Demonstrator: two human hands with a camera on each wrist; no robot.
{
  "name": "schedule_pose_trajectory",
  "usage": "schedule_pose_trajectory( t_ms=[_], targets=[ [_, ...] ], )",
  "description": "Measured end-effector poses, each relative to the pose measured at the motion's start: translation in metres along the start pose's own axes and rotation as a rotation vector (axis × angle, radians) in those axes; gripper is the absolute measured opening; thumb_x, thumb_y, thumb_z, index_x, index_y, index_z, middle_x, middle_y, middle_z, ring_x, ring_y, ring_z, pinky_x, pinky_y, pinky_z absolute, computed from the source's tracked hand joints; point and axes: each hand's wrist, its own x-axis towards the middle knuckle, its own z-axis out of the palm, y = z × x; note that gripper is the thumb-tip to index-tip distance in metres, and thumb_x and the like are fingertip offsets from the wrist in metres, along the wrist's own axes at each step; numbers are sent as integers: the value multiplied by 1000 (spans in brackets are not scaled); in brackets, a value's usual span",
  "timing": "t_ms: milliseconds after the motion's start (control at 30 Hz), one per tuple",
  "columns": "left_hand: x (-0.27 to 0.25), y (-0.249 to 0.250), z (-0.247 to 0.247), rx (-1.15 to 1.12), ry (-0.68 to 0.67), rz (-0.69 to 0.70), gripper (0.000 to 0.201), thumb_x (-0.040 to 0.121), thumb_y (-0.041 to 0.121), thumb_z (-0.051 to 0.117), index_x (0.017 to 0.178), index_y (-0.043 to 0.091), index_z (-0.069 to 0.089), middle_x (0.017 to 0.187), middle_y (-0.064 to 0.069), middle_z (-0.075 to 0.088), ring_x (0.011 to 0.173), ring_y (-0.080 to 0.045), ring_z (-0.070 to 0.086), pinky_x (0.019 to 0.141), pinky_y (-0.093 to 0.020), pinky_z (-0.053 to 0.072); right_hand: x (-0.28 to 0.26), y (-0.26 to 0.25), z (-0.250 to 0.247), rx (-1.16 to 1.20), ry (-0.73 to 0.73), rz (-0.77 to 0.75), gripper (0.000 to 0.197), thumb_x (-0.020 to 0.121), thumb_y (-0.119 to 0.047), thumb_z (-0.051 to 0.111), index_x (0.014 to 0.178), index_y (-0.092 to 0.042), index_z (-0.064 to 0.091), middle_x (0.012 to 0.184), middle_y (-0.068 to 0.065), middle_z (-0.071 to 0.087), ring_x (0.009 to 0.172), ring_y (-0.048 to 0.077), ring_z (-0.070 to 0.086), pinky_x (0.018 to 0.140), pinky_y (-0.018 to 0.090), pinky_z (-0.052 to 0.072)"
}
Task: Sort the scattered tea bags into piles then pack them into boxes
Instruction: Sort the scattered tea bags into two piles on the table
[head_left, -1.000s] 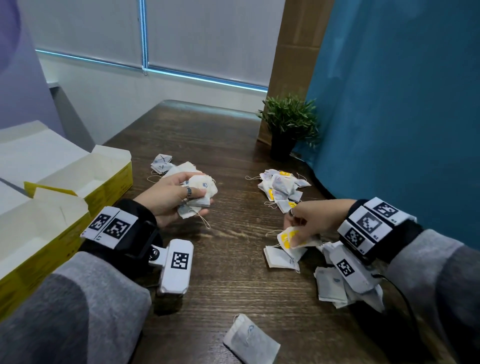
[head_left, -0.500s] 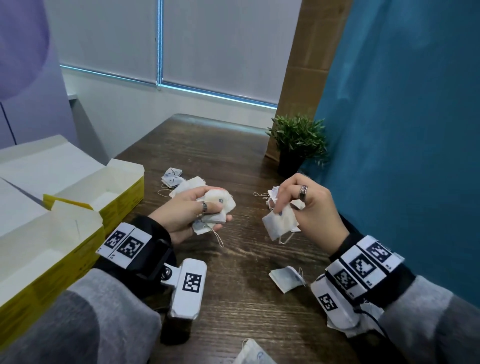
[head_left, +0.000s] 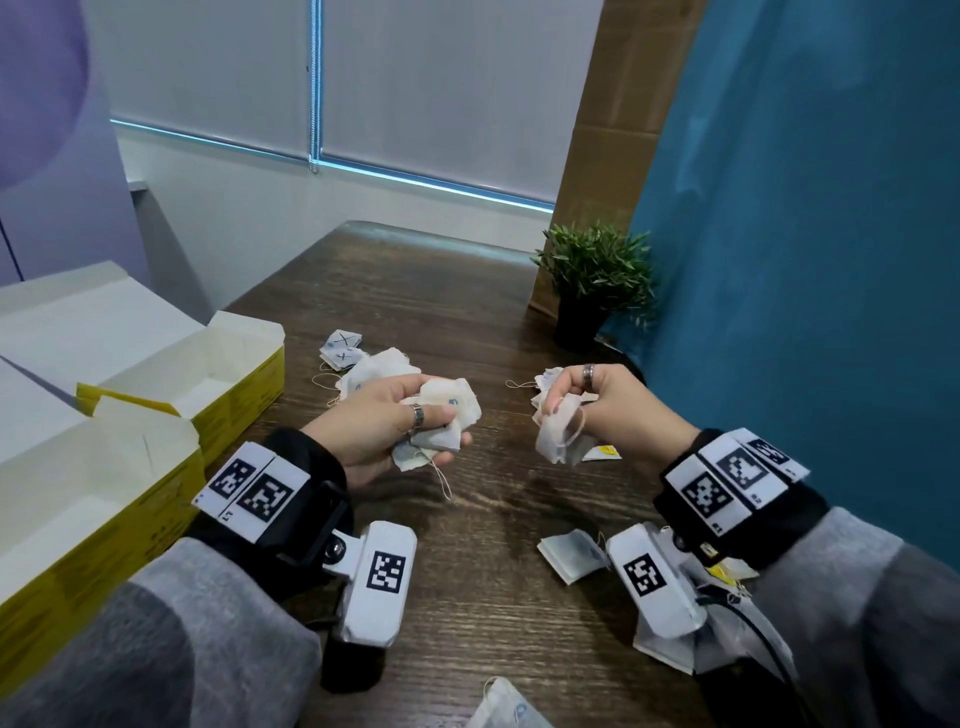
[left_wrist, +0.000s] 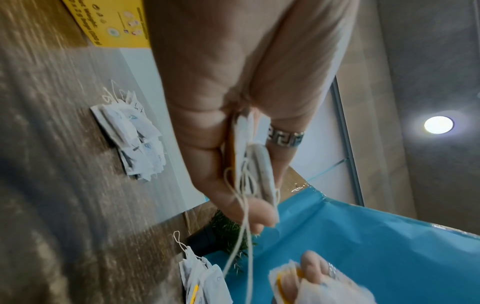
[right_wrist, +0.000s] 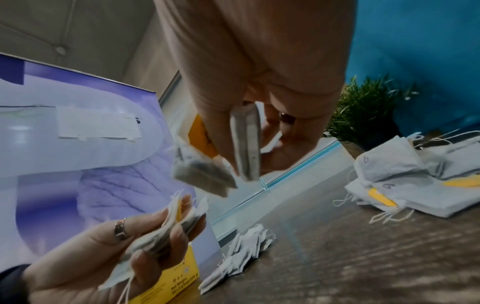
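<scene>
My left hand grips a bunch of white tea bags above the dark wooden table, strings dangling below; the left wrist view shows the same bunch edge-on. My right hand pinches a few tea bags in the air, some with yellow tags. One pile of tea bags lies behind the left hand, another pile with yellow tags lies behind the right hand. Two open yellow boxes stand at the left.
A small potted plant stands at the far right by a blue wall. Loose tea bags lie near my right wrist and at the near table edge. The nearer box reaches to the left edge.
My right hand picked tea bags off the table near the front, rose and moved to the left toward the left hand. The left hand kept holding its bunch.
</scene>
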Motion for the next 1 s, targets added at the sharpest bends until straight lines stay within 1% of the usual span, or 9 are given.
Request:
schedule_pose_trajectory(
  t_ms=[167, 267, 367, 500, 600, 700, 767, 900, 1000],
  targets=[
    [1, -6, 8, 34, -48, -42, 44, 76, 10, 71, 115, -1, 53, 86, -16, 64, 59, -16, 65, 51, -25, 55, 23, -14, 24, -160, -94, -26, 26, 80, 0, 66, 62, -15, 54, 54, -3, 52, 45, -3, 46, 45, 8, 37],
    [2, -8, 8, 64, 3, -28, 48, 72, 2, 73, 116, 1, 53, 92, -15, 65, 65, -20, 66, 51, -25, 55, 34, -18, 42, -320, -175, -18, 22, 77, -8, 68, 67, -21, 53, 56, -9, 49, 47, 1, 46, 46, 16, 36],
    [4, -6, 4, 97, 155, 6, 32, 80, -11, 62, 107, 5, 56, 93, -16, 63, 59, -17, 66, 48, -23, 56, 39, -19, 42, -313, -142, -14, 23, 74, -16, 74, 87, -23, 56, 78, 4, 61, 64, 12, 52, 56, 21, 42],
    [5, -2, 3, 76, 221, 17, 32, 84, -16, 52, 108, 5, 56, 91, -16, 58, 49, -15, 64, 44, -22, 54, 31, -14, 13, -212, -107, 43, 19, 75, -18, 77, 78, -23, 59, 88, 14, 67, 74, 16, 58, 65, 25, 47],
    [5, -1, 2, 66, 234, 39, 35, 84, -16, 50, 111, 7, 56, 98, -15, 53, 46, -14, 64, 45, -23, 55, 15, -8, -12, -207, -330, 107, 15, 76, -14, 75, 66, -20, 66, 77, 7, 66, 70, 19, 61, 63, 24, 50],
    [4, 1, 0, 82, 226, 64, 40, 86, -16, 48, 115, 11, 56, 101, -4, 50, 62, -21, 64, 49, -25, 56, 1, 2, -17, -425, -663, 191, 14, 76, -14, 75, 73, -23, 65, 111, 17, 67, 109, 31, 61, 95, 40, 49],
    [3, 1, 0, 89, 216, 68, 39, 87, -16, 46, 111, 13, 57, 98, 3, 47, 72, -24, 60, 52, -27, 57, -7, 12, -11, -508, -821, 230, 16, 74, -15, 77, 72, -26, 65, 117, 19, 64, 116, 30, 57, 102, 44, 43],
    [1, 2, 0, 92, 187, 15, 30, 89, -14, 41, 87, 9, 60, 96, -11, 54, 71, -25, 60, 52, -31, 57, -15, 23, 2, -651, -862, 197, 14, 71, -19, 78, 73, -25, 65, 86, 10, 69, 78, 14, 61, 75, 36, 51],
    [1, 1, -1, 78, 183, -40, 29, 90, -13, 39, 89, 5, 62, 99, -16, 56, 74, -25, 62, 51, -32, 58, -17, 18, 6, -701, -816, 132, 17, 75, -17, 75, 74, -24, 60, 72, -4, 63, 62, 4, 56, 58, 19, 46]
  ],
)
